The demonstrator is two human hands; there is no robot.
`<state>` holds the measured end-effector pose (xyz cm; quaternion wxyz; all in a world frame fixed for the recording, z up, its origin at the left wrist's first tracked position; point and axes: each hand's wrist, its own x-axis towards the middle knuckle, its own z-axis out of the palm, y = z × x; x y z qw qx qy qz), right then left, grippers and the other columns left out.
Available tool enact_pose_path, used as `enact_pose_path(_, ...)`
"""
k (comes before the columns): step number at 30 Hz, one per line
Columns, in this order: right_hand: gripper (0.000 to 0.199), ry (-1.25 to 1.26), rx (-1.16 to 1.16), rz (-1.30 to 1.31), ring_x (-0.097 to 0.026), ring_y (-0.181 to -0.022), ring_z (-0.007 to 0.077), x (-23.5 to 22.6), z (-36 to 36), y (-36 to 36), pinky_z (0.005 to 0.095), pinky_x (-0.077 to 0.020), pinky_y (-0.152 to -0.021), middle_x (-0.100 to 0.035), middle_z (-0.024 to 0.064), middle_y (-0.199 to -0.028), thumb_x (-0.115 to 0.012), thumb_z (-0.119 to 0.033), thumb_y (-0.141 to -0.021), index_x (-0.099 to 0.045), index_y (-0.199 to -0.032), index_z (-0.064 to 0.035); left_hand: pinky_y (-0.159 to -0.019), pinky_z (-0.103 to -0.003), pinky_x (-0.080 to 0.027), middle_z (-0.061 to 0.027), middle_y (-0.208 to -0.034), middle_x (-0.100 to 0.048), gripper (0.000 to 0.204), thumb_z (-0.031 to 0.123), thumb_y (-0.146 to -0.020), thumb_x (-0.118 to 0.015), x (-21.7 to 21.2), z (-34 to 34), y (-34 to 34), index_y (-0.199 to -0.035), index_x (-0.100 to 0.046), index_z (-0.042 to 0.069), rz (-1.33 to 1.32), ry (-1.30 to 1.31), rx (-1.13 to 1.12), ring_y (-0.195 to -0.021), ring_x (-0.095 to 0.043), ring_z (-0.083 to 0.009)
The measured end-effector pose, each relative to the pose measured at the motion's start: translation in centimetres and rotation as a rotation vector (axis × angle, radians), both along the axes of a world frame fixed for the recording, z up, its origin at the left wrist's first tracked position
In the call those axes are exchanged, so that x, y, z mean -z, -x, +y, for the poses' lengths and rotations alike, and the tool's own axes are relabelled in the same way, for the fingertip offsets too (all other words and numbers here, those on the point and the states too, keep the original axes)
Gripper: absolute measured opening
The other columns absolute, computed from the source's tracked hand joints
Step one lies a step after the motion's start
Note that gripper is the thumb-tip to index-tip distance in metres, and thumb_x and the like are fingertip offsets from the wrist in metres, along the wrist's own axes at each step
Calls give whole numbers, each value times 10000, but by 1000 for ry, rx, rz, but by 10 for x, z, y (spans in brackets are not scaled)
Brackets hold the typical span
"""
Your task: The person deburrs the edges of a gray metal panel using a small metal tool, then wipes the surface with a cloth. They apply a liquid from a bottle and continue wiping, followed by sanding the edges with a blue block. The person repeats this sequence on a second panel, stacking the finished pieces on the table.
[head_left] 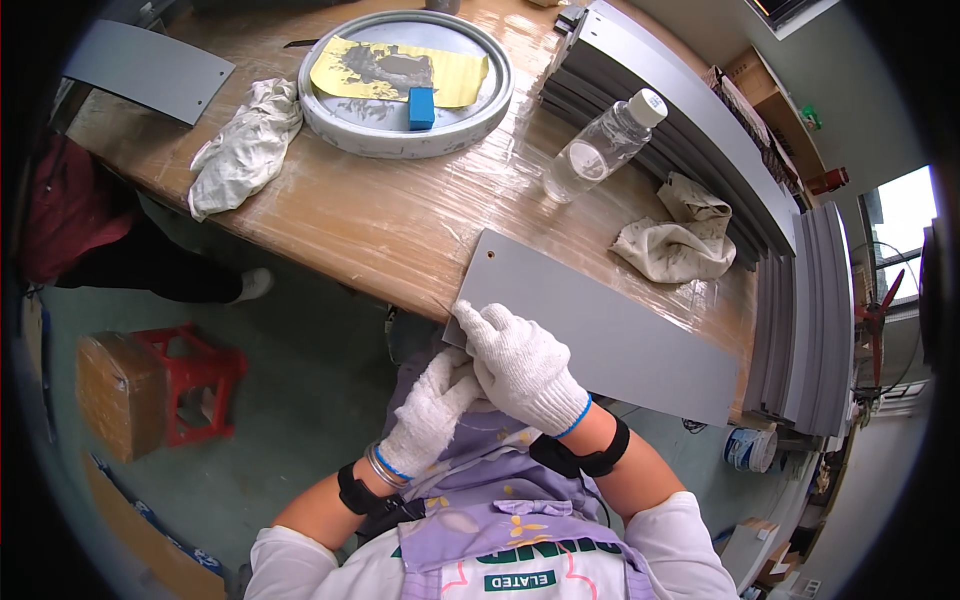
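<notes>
A flat grey panel [610,335] with a small hole near its far corner lies across the table's front edge. Over its left end is my right hand [525,360], in a white knit glove with a blue cuff. Its thumb and forefinger are pinched together, and a thin sliver shows at their tips, too small to name. My left hand [430,415], gloved alike, is closed just below, close to the panel's near left edge. Its fingertips are partly hidden by the right hand, so what they hold cannot be made out.
On the film-covered table [400,235] stand a round lid [345,140] with yellow sandpaper [465,80] and a blue block [421,108], and a clear bottle [600,150]. Rags [245,150] lie about. Stacked grey panels [690,110] line the right. A person [90,220] stands left, near a red stool [200,375].
</notes>
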<state>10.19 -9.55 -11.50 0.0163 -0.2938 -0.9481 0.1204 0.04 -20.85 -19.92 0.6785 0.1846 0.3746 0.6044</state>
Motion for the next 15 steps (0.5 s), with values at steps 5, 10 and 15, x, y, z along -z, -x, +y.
enact_pose_path(5,542,-121,474,80,-666,-800,345,22,16,-29,456,-551,-658,-609,138,-1009,-620,-54,-835,-542,-1370,-100,-938,-425,-561,-179,-1246,-603,390,254,-1056,-509,0,3,5,-1323,-443,-23,3,17,21,-1068,-664,-253)
enact_pose_path(10,579,-30,335,34,-659,-776,346,11,7,-24,454,-548,-666,-602,137,-1005,-616,-49,-825,-521,-1393,-100,-881,-415,-586,-209,-1135,-646,415,297,-1055,-508,1,17,2,-1274,-494,-55,11,61,25,-990,-695,-266)
enact_pose_path(15,590,24,288,-28,-658,-803,346,3,6,-28,447,-550,-681,-597,145,-1002,-607,-30,-810,-513,-1391,-76,-810,-367,-605,-178,-1011,-708,374,277,-1051,-535,-5,24,3,-1136,-620,-77,32,129,0,-895,-719,-241)
